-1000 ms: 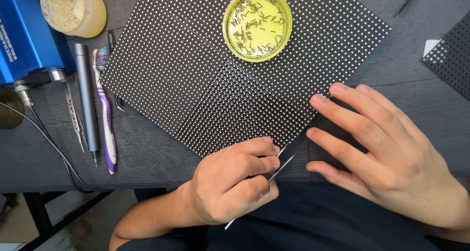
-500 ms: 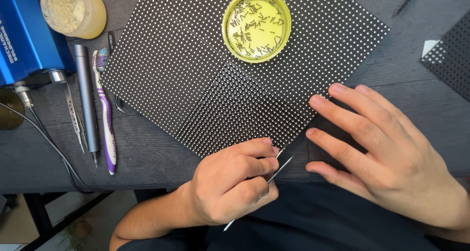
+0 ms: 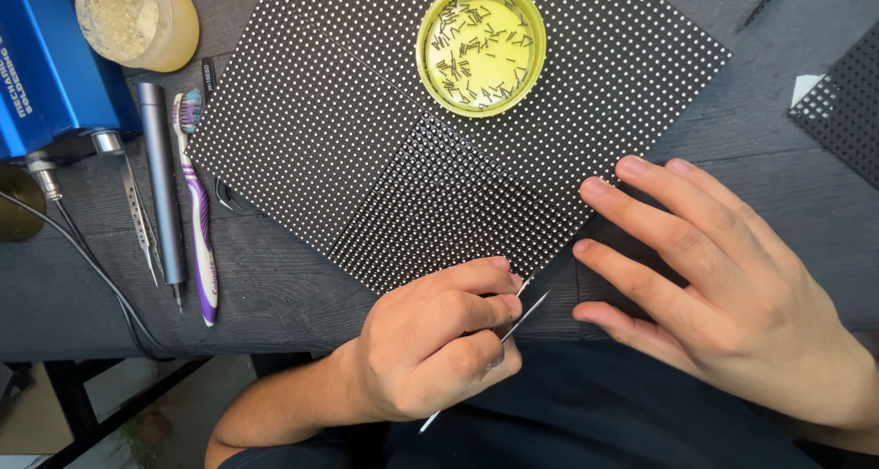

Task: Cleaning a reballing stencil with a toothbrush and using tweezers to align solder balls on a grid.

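My left hand (image 3: 430,350) is curled tight around thin tweezers (image 3: 526,312), thumb and forefinger pinching them near the tips, which point up and to the right at the near corner of the dotted panel (image 3: 439,158). My right hand (image 3: 723,286) grips nothing: it lies flat, fingers spread, fingertips pressing the panel's edge just right of the tweezer tips. The panel sits on the table (image 3: 275,295), directly beyond both hands. On it, farther out, rests a yellow lid (image 3: 481,46) (full of small dark pins). Well left of my left hand lie a toothbrush (image 3: 197,204) and a grey pen-shaped tool (image 3: 160,181).
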